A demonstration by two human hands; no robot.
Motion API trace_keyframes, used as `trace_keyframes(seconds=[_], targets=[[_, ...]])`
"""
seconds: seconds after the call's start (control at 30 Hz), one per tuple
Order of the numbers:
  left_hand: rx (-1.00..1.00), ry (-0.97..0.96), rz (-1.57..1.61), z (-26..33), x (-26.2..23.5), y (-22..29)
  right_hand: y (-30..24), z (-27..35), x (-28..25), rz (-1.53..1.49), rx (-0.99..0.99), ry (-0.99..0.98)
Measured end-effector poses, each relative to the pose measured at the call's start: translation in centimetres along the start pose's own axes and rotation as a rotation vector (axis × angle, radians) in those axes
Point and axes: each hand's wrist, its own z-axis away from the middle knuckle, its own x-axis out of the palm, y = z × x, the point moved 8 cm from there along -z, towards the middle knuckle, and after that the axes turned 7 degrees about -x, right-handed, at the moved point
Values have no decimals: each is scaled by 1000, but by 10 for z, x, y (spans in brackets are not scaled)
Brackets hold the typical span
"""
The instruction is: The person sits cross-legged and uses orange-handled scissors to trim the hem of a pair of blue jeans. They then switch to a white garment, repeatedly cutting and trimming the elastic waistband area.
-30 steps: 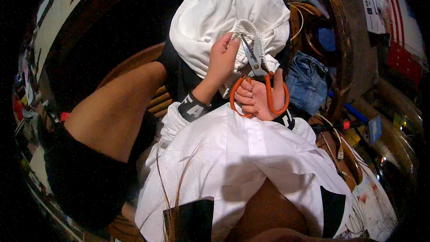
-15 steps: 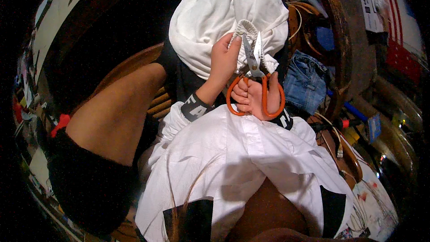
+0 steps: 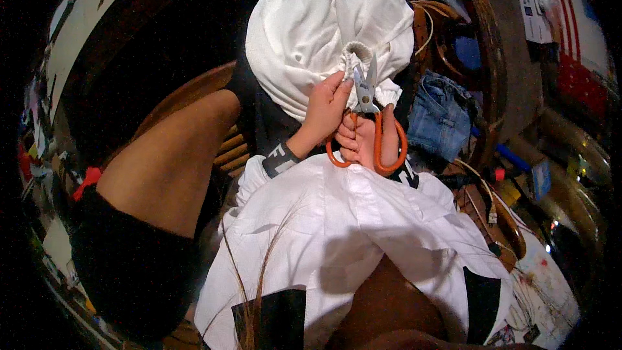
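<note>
Across my lap lies a bulky bundle of white cloth (image 3: 311,19), gathered into a ruffled, ring-like opening (image 3: 356,50) near its lower edge. My left hand (image 3: 327,105) pinches the cloth just below that opening, thumb against fingers. In my right hand (image 3: 368,139) is a pair of scissors (image 3: 367,99) with orange handles, its fingers curled through the loops. The blades point away from me and stand slightly apart beside the left fingertips, over the gathered cloth. A small frilled piece of the cloth (image 3: 389,93) sits right of the blades.
Folded blue denim (image 3: 442,116) lies to the right on a wooden chair (image 3: 486,58). Cables (image 3: 483,188) and a blue marker-like stick (image 3: 513,157) are at the lower right. A flag-patterned cloth (image 3: 570,32) and a white printed sheet (image 3: 534,13) lie farther right.
Both hands have shifted slightly; the left moved down and right along the cloth. The scissor blades have closed partway, and the gathered opening sits lower.
</note>
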Motion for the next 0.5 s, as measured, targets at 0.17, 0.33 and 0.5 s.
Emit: trace_keyframes(seconds=[0.17, 0.33, 0.5], targets=[[-24, 64, 143, -5, -4, -11, -2, -2, 3, 95, 32, 9], [5, 131, 207, -16, -13, 2, 0, -1, -2, 225, 14, 6], [54, 74, -43, -12, -10, 5, -4, -3, -4, 240, -59, 111]])
